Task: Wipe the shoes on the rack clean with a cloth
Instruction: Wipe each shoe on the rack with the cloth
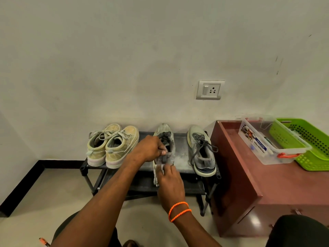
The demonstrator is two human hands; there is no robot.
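Head view: the grey shoe (164, 139) sits mid-rack (183, 154), heel toward me. My left hand (151, 148) pinches its collar, fingers curled tight. My right hand (170, 180) holds the white cloth (157, 175) bunched against the heel, fingers closed around it.

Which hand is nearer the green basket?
Right. The right hand presses the cloth on a grey shoe's heel; the left hand grips that shoe's collar, farther from the green basket.

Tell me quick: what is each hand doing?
Left hand: fingers grip the grey shoe's collar.
Right hand: fingers hold the cloth against its heel.
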